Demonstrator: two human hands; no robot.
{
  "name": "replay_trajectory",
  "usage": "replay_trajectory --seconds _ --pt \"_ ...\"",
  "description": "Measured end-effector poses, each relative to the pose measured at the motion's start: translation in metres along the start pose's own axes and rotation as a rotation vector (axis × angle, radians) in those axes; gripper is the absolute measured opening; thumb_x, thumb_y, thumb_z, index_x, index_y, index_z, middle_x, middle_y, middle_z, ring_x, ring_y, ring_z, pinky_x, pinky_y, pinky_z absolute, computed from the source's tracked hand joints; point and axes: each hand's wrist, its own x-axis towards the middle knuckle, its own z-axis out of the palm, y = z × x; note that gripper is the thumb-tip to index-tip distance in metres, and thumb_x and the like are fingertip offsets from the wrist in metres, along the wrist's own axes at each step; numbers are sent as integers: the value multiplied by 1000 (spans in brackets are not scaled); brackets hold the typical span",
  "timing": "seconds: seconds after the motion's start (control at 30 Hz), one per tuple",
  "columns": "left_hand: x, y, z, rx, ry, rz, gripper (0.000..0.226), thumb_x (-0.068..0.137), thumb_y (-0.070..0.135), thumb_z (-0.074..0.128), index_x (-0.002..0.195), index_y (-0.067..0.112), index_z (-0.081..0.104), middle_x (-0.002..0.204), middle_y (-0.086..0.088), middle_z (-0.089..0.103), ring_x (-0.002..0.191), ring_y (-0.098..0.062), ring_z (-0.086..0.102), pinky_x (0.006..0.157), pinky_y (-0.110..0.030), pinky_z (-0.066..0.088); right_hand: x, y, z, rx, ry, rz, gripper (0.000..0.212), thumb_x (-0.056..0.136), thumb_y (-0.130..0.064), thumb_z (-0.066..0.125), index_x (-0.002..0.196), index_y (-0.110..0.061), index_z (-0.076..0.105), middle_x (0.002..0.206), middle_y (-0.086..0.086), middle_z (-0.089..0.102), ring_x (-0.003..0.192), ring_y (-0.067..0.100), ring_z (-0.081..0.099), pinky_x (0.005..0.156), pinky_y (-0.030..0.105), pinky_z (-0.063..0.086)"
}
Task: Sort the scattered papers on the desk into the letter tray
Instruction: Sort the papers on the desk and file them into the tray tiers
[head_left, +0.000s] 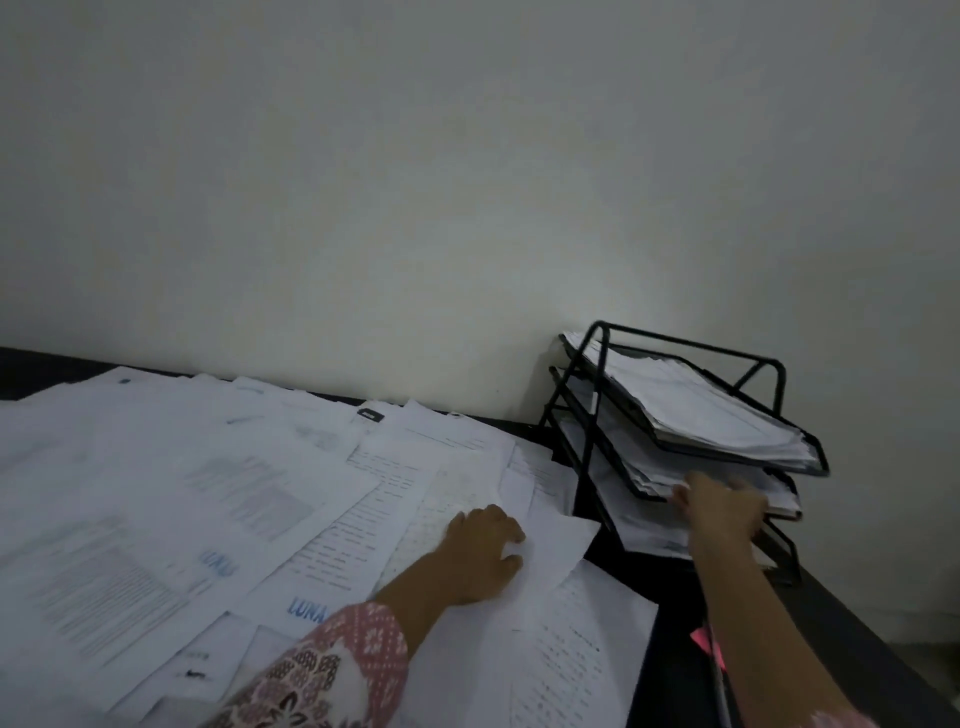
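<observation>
**Plainly early days: trays part-filled, desk thick with paper**

All three tiers of the black wire letter tray (691, 344), which stands against the wall at the desk's far right corner, already hold stacks of sheets. The top stack overhangs its front lip. Even so, I judge the larger share of the work to be ahead: the scattered papers (208, 493) lie in overlapping layers across nearly the whole dark desk (670, 691), right up to the foot of the tray.

The right hand (727, 506) is stretched out on a bare forearm to the front of the middle tier, the back of the hand turned to the camera. Its fingers are buried among the sheets there, so I cannot tell whether they pinch anything.

The left hand (483, 551), in a patterned pink sleeve (332, 670), rests knuckles-up on the pile near the tray. Its fingers are bent, and thumb and forefinger seem to pinch the edge of a white sheet (556, 545).
</observation>
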Motion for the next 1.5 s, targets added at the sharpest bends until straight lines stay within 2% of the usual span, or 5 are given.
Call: replay_trajectory --seconds 0.5,0.67,0.87,1.1,1.5 --pt "-132 -140 -137 165 418 -347 25 90 11 50 110 20 63 119 -3 57 113 -22 50 94 -32 41 -176 67 125 -600 -903 -33 19 89 -15 62 98 1 61 78 10 64 59 17 59 53 24 51" --pt "-164 -182 -167 414 370 -729 40 94 36 44 130 19 45 131 -7 46 120 -23 44 99 -36 37 -222 86 160 -733 -957 -81 21 88 -21 65 81 -3 57 73 17 65 53 18 64 59 33 56" --pt "-168 -196 -179 439 287 -838 74 81 69 47 130 14 39 131 -8 40 122 -25 39 96 -36 38 -242 95 189 -755 -890 -90 45 82 -13 70 116 10 51 95 21 64 85 31 67 77 41 55" --pt "-165 -208 -191 185 402 -802 42 94 35 51 129 10 47 127 -6 55 113 -20 55 88 -28 45 -239 109 215 -870 -842 -119 68 80 -26 73 136 -8 39 135 12 47 122 27 47 92 31 44" --pt "-183 -232 -212 -289 798 -863 27 96 12 44 119 -2 47 106 -13 55 91 -24 52 71 -28 40 -247 120 250 -967 -866 -341 62 85 -45 62 132 -7 45 131 10 51 123 27 44 97 36 42"
